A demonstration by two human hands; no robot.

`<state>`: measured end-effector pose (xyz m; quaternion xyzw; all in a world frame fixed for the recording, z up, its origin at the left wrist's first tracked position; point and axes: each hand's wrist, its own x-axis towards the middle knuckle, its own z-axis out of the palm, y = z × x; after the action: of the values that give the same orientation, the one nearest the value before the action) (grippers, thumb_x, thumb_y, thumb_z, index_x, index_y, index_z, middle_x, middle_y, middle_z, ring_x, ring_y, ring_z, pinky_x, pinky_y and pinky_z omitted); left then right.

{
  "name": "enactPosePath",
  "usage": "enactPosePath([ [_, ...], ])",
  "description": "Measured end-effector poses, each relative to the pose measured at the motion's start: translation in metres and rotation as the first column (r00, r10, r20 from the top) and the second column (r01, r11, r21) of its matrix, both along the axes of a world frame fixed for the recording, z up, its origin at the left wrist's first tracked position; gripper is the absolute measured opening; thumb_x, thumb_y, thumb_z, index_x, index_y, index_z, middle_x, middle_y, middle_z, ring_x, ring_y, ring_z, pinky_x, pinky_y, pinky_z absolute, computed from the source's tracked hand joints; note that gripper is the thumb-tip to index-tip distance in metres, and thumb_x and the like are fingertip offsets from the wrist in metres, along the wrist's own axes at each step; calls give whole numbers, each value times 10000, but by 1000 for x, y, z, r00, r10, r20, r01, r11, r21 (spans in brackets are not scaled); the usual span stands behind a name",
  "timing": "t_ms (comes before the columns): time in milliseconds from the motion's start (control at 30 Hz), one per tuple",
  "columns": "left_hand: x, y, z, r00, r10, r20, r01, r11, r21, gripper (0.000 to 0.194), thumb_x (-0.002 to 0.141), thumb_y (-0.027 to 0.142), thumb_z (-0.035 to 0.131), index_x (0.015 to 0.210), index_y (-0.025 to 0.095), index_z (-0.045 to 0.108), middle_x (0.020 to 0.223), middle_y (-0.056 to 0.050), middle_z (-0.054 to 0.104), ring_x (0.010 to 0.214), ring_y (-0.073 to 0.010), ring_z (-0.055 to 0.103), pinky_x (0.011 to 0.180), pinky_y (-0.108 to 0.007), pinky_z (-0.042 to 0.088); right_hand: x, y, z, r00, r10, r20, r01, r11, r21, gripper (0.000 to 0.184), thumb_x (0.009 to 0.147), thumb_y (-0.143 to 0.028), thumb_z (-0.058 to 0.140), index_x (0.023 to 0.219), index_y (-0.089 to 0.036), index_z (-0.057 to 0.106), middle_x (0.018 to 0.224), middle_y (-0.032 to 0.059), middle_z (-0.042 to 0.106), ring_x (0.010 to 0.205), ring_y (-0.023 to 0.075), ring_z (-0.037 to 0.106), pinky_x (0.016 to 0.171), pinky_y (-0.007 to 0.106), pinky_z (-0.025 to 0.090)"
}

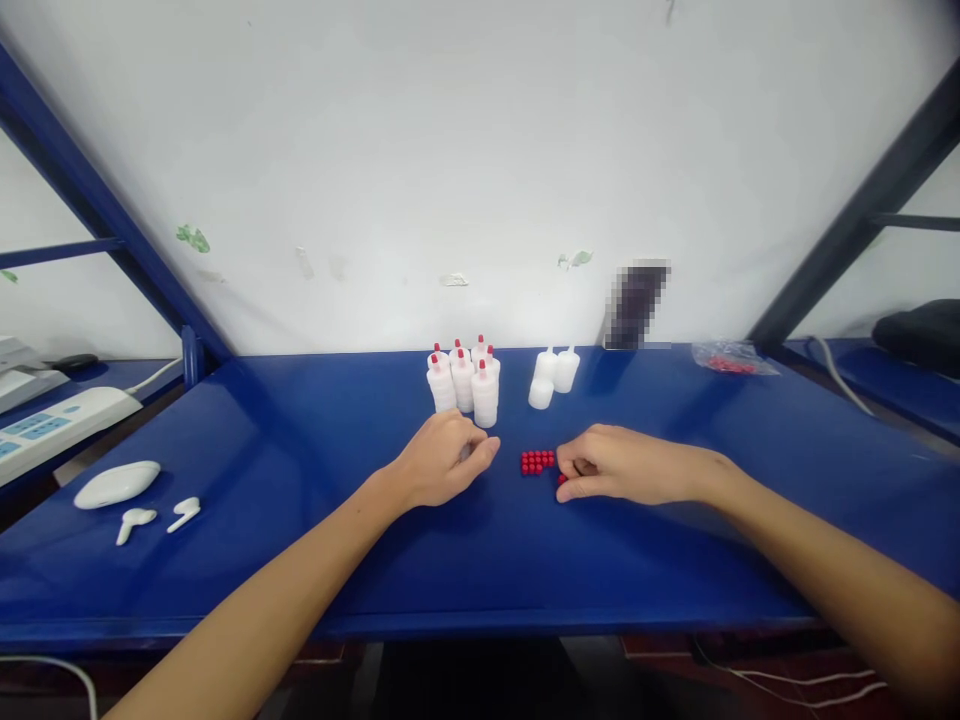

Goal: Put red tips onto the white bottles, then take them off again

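Note:
My left hand [448, 458] is curled over the blue tabletop, just in front of several white squeeze bottles [485, 395] with red tip caps. Its thumb points right, and whatever the curled fingers hold is hidden. To the right, my right hand [619, 465] is low over the table, thumb and forefinger around a small red cap [562, 480]. Close to its fingertips stands a tight block of small red caps [535, 461] in rows. Behind these are three white bottles without red caps [566, 369], two with bare nozzles showing; the front one [541, 393] looks shorter.
A clear plastic bag [733, 359] with red pieces lies at the back right. A dark pixelated object [636, 305] leans on the wall. On the left are a white earphone case [118, 485], two earbuds [184, 513] and a power strip [64, 428]. Blue frame posts flank the table.

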<state>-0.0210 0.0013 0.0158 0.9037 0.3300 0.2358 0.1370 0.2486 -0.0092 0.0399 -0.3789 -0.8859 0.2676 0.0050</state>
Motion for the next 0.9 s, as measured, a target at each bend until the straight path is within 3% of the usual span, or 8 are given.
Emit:
enactPosePath([
  [100, -2, 1, 0, 999, -44, 12, 45, 997, -58, 450, 967, 273, 317, 570, 158, 495, 557, -3, 565, 526, -107, 487, 600, -259, 356, 2, 2, 4, 1000, -20, -22, 18, 997, -79, 313, 888, -483, 590, 758, -199, 596, 632, -23, 553, 528, 106, 456, 521, 242, 338],
  [267, -4, 2, 1, 995, -97, 33, 98, 995, -25, 348, 908, 243, 317, 602, 168, 466, 590, -9, 544, 551, -122, 489, 592, -258, 373, 4, 5, 4, 996, -50, -76, 40, 991, -125, 245, 898, -426, 561, 807, -200, 593, 657, -25, 538, 541, 104, 434, 508, 239, 339],
  [400, -5, 3, 0, 995, -103, 14, 103, 995, 3, 291, 873, 225, 325, 608, 177, 436, 593, -6, 518, 554, -128, 464, 589, -271, 369, 5, 10, 1, 987, -96, -128, 87, 994, -72, 337, 812, -455, 674, 758, -210, 448, 656, -50, 477, 557, 97, 388, 511, 235, 311],
  [533, -6, 2, 0, 991, -118, 59, 118, 993, -3, 194, 826, 167, 347, 656, 176, 440, 628, -1, 503, 574, -128, 442, 596, -275, 358, 5, 15, -3, 982, -122, -144, 107, 989, -105, 382, 800, -515, 681, 804, -217, 442, 652, -57, 469, 560, 102, 387, 513, 239, 321],
  [733, -1, -3, 5, 992, -111, 61, 110, 994, 15, 282, 1014, 263, 270, 879, 173, 501, 846, -35, 550, 769, -156, 504, 760, -294, 422, 2, 18, -10, 977, -116, -178, 106, 992, -67, 374, 819, -532, 660, 817, -211, 467, 655, -58, 481, 565, 99, 399, 536, 243, 332],
  [900, 4, -4, 2, 995, -73, 66, 69, 996, 51, 285, 1039, 307, 269, 938, 177, 502, 912, -43, 563, 823, -151, 524, 784, -284, 427, 0, 18, -13, 978, -111, -178, 111, 994, -8, 364, 834, -523, 636, 788, -205, 464, 663, -52, 478, 560, 95, 397, 531, 239, 323],
])
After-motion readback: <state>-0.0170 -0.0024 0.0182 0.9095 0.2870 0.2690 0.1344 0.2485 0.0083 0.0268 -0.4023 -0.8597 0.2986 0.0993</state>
